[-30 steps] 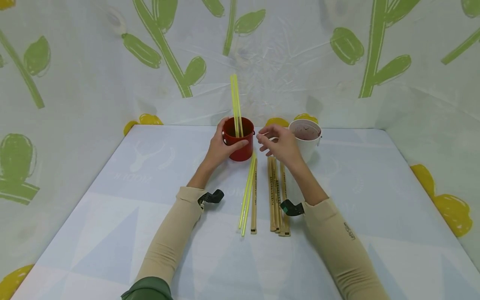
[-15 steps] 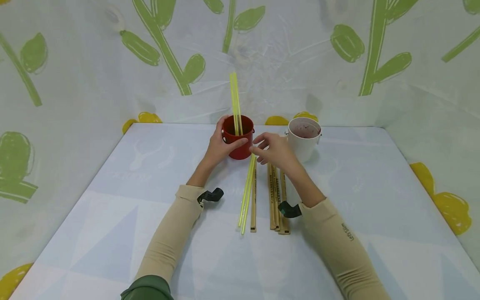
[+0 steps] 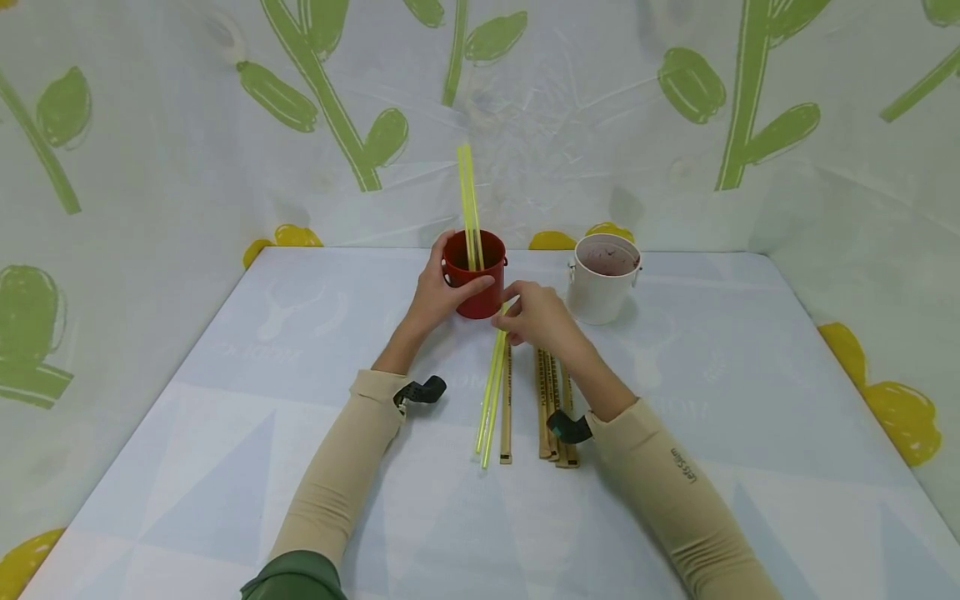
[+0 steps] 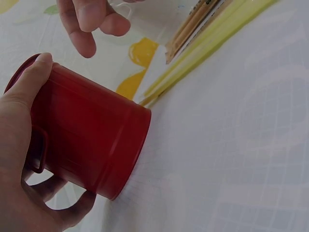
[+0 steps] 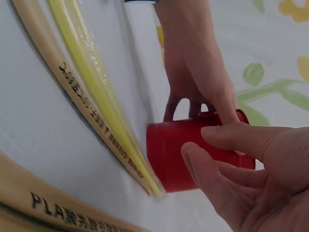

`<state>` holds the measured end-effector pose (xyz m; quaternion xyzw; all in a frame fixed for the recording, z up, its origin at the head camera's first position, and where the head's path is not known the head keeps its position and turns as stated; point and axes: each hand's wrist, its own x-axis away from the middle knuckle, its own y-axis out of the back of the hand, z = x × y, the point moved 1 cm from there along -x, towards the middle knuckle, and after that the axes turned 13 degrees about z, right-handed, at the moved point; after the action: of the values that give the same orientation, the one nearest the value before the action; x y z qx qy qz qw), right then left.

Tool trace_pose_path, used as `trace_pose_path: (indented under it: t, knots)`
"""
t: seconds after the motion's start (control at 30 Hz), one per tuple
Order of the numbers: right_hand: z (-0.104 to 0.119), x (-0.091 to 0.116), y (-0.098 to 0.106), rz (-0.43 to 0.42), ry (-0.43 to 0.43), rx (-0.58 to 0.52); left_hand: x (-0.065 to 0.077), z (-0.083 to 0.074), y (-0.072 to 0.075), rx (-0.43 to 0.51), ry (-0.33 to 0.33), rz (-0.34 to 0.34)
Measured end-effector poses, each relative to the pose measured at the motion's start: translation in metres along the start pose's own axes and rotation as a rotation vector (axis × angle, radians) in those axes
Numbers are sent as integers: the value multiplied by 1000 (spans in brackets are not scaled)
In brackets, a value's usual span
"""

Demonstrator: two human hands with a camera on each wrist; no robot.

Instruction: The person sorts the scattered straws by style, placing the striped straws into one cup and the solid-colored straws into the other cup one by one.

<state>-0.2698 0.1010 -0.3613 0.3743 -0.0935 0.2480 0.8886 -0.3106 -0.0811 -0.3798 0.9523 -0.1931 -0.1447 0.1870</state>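
Note:
My left hand (image 3: 433,293) grips a small red bucket (image 3: 480,307), thumb across its front and fingers around the far side. Yellow straws (image 3: 470,204) stand upright in it. My right hand (image 3: 546,321) hovers just right of the bucket, over the top ends of some yellow straws (image 3: 491,400) lying on the table. In the right wrist view, a gap shows between its thumb and forefinger (image 5: 205,166), with nothing pinched there. A paper-wrapped straw (image 3: 506,417) lies alongside the loose yellow ones.
Several more paper-wrapped straws (image 3: 546,417) lie together to the right, partly under my right forearm. A white bucket (image 3: 600,292) stands at the back right, near the table's (image 3: 697,350) far edge. Behind rises a plant-patterned sheet (image 3: 570,125).
My right hand has moved left and toward me, from beside the white bucket to the upper ends of the loose yellow straws. My left hand still holds the red bucket in place.

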Motion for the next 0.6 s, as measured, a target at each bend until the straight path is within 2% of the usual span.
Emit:
trace_pose_path:
  t: [0.2,0.43,0.6]
  knots:
    - [1,-5,-14,49,-47,81,1,0,0,-3,2,4]
    - [2,-10,-28,49,-73,166,-14,36,-1,12,8,-18]
    - [2,-10,-35,42,-82,146,-14,39,-1,-1,12,-31]
